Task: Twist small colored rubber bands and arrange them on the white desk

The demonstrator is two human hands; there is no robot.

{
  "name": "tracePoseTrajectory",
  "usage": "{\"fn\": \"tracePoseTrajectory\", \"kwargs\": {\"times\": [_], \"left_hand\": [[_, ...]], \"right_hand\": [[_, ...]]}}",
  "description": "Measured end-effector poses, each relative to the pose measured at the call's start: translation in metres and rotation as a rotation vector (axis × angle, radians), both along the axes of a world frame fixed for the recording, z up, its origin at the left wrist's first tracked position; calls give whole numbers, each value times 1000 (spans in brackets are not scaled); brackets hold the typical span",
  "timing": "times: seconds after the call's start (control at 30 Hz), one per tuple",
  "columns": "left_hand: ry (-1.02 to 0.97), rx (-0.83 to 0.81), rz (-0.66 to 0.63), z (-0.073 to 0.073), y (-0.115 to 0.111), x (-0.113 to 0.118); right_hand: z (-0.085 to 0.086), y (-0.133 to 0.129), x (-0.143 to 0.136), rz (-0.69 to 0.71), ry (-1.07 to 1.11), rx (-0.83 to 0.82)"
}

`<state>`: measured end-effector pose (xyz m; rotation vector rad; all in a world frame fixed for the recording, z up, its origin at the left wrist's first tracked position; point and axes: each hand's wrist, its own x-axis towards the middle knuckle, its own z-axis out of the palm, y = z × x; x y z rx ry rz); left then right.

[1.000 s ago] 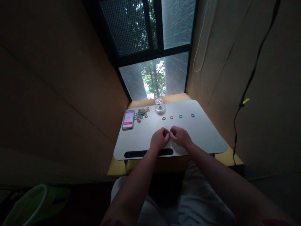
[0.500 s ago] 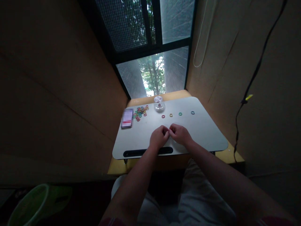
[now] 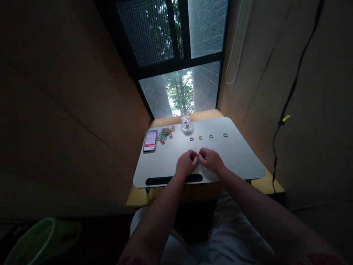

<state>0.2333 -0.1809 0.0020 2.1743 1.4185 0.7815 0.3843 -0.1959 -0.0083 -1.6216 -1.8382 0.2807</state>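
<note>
Over the front middle of the white lap table point(image 3: 237, 162), my left hand point(image 3: 186, 162) and my right hand point(image 3: 211, 160) meet at their fingertips. Both are closed in a pinch, and whatever is between the fingers is hidden or too small to make out. Just beyond them lies a spaced row of small ring-shaped bands: a red band point(image 3: 191, 139), a yellow band point(image 3: 200, 138), a green band point(image 3: 211, 136) and a dark blue band point(image 3: 225, 135). A loose heap of mixed coloured bands point(image 3: 166, 133) lies at the back left.
A clear round container point(image 3: 187, 128) stands at the table's back edge. Left of the heap lies a phone point(image 3: 150, 141) with a lit screen. A black slot point(image 3: 158, 180) runs along the front edge. Walls flank both sides; a dark cable point(image 3: 286, 103) hangs right. A green basket point(image 3: 30, 241) is lower left.
The view has tilted slightly, so the table sits a little lower in the picture. My hands stay pinched together in the same spot, and the bands on the table have not moved.
</note>
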Motion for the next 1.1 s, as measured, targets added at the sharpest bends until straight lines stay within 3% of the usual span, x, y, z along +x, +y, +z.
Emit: {"fn": "tracePoseTrajectory", "kwargs": {"times": [1.1], "left_hand": [[-6,18,3,-5,2,-1]], "right_hand": [[-3,3,0,-10,-20,9]]}}
